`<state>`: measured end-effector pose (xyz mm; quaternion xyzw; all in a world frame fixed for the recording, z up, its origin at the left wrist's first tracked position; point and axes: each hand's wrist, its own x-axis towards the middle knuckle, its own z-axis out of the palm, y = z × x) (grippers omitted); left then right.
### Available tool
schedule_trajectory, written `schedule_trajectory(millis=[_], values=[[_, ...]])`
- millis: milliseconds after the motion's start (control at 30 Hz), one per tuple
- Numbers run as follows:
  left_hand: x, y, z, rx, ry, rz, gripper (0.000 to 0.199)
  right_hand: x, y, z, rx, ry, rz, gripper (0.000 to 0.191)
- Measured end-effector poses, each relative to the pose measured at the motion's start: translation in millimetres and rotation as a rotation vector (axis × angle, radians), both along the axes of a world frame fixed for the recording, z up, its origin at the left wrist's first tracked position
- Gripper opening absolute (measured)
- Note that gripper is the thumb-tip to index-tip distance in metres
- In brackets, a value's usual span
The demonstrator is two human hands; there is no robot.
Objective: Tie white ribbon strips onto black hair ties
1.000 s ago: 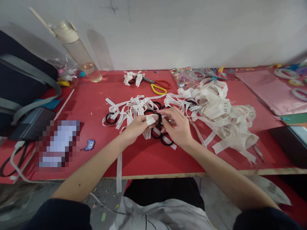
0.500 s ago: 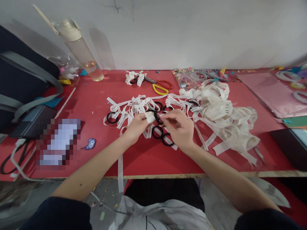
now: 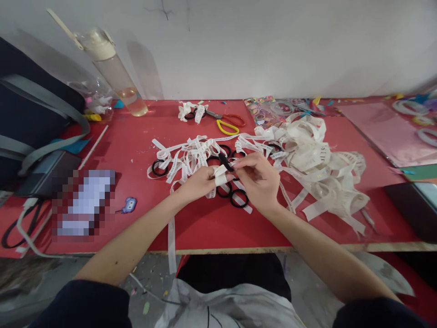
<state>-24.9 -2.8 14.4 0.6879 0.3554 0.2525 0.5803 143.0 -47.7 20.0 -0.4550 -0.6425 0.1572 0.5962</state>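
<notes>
Over the middle of the table, my left hand [image 3: 198, 183] pinches a folded white ribbon [image 3: 221, 175]. My right hand [image 3: 258, 180] meets it from the other side, thumb and fingertips closed on a black hair tie [image 3: 225, 162] beside the ribbon. The fingers partly hide where tie and ribbon meet. Just below lie more black hair ties, one of them a loose ring [image 3: 239, 198]. Behind and left of my hands spreads a tangle of printed white ribbon [image 3: 196, 152] with other hair ties among it. One ribbon strip [image 3: 171, 246] hangs over the front edge.
Scissors [image 3: 228, 124] with red and yellow handles lie at the back near a ribbon-trimmed hair tie. A large ribbon heap [image 3: 307, 150] covers the right. A water bottle [image 3: 119, 75], a pixelated flat object [image 3: 85, 202] and a purple charm [image 3: 129, 205] are left; a dark box [image 3: 414, 209] is far right.
The white ribbon between my hands has shifted right and now reaches my right fingertips. The black hair tie has tilted, and my right hand has turned slightly.
</notes>
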Motion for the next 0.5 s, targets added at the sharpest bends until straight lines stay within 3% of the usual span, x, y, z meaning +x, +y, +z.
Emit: schedule_trajectory(millis=[300, 500], values=[[6.5, -5.0, -1.2, -0.111, -0.188, 0.153, 0.026, -4.2, 0.8, -3.8, -0.035, 0.063, 0.075, 0.013], [10.1, -10.8, 0.0, -0.219, -0.208, 0.253, 0.039, -6.3, 1.0, -3.2, -0.031, 0.146, 0.101, 0.014]])
